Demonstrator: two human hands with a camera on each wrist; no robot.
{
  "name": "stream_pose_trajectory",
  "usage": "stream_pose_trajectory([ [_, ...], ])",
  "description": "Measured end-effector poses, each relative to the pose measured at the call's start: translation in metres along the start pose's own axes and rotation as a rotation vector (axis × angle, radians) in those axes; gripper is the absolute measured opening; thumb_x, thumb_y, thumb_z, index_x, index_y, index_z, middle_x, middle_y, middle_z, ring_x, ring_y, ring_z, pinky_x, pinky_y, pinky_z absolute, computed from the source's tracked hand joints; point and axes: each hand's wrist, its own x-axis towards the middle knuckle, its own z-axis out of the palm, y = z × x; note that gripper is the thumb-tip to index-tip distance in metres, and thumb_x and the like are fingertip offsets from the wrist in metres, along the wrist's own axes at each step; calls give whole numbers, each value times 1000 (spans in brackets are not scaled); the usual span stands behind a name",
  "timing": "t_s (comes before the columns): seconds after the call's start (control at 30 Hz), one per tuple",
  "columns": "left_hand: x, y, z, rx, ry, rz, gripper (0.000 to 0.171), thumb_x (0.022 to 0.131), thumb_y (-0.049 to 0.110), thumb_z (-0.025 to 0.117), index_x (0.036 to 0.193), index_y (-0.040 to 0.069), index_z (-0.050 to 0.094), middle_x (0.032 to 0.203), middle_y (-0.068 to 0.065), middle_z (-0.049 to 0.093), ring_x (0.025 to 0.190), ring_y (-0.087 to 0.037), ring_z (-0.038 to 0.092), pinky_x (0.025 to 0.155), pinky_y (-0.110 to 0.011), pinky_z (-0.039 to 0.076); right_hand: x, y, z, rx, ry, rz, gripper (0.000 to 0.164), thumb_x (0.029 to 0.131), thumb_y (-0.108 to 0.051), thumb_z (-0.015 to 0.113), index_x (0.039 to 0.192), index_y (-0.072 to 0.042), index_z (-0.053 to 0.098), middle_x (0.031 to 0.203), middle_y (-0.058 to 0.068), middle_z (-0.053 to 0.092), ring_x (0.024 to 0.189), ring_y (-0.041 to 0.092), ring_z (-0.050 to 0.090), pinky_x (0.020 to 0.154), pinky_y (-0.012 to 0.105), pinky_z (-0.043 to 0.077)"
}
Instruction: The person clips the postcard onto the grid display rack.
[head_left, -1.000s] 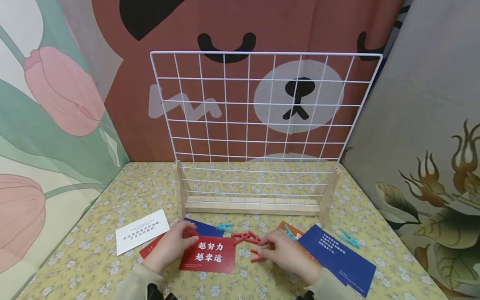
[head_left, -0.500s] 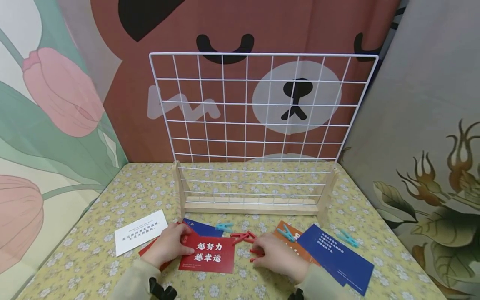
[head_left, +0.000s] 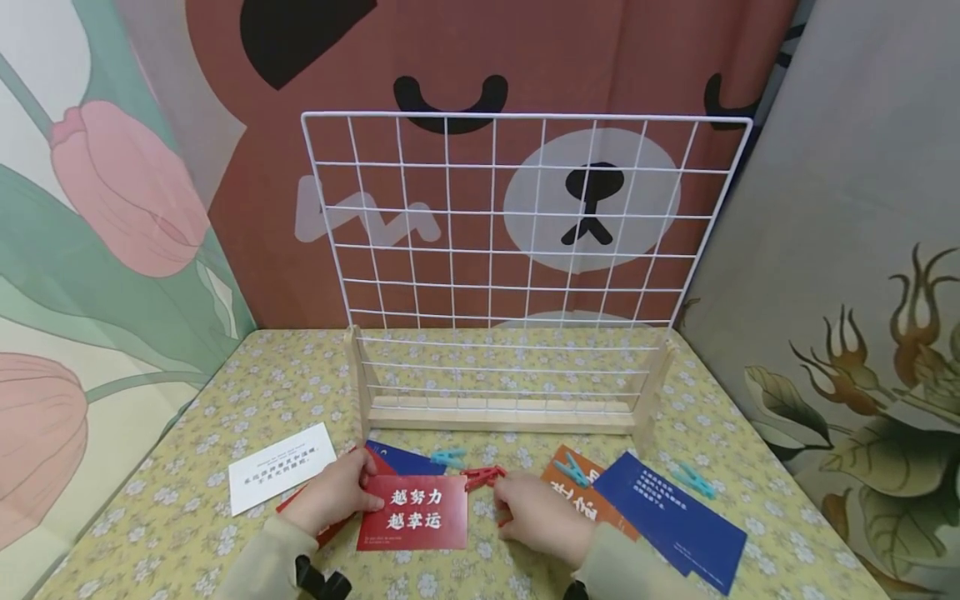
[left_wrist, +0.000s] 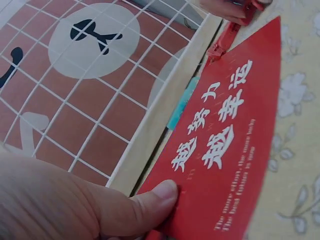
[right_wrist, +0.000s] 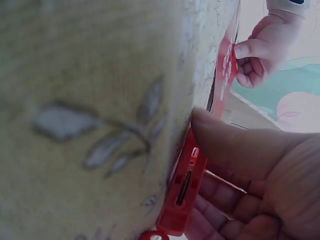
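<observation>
My left hand point(head_left: 333, 496) pinches the left edge of a red card point(head_left: 416, 533) with white lettering; in the left wrist view the thumb point(left_wrist: 155, 202) lies on its face. My right hand point(head_left: 543, 517) is just right of the card, low over the tablecloth. In the right wrist view its thumb and fingers pinch a red clothespin point(right_wrist: 182, 192), mostly hidden in the head view. More red clothespins point(head_left: 483, 477) lie by the card's upper right corner. Under and behind the left hand are another red card point(head_left: 330, 533) and a blue card point(head_left: 408, 461).
A white wire grid point(head_left: 491, 212) stands upright in a wooden base point(head_left: 502, 417) behind the cards. A white card point(head_left: 281, 467) lies at left. At right are an orange card point(head_left: 558, 479), a blue card point(head_left: 675, 521) and light blue clothespins point(head_left: 693, 481).
The left thumb has shifted lower along the card's left edge. My right hand has moved slightly left and closed around the red clothespin, covering it. The head view has shifted slightly.
</observation>
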Motion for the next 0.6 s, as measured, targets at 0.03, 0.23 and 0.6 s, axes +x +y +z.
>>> stream_pose_trajectory([
  [0.03,-1,0,-1,-19,3,-6,34,75,9,82,91,7,52,79,-6,50,69,-19,47,60,-33,40,1,-1,0,-5,7,2,22,79,-18,80,80,-20,58,76,-13,50,66,4,45,58,24,41],
  [0.23,-4,-2,-5,-108,32,-24,20,84,6,72,93,9,55,77,-6,50,67,-20,46,60,-32,38,0,-6,-2,37,15,73,18,80,-19,78,85,-16,61,75,-9,54,64,7,45,56,27,39],
  [0.6,-8,-6,-10,-255,78,-61,22,81,6,74,100,4,64,84,-5,58,78,-19,53,68,-33,45,-5,-4,-9,229,78,118,30,85,-19,74,112,-7,69,89,-2,58,71,10,50,56,29,41],
])
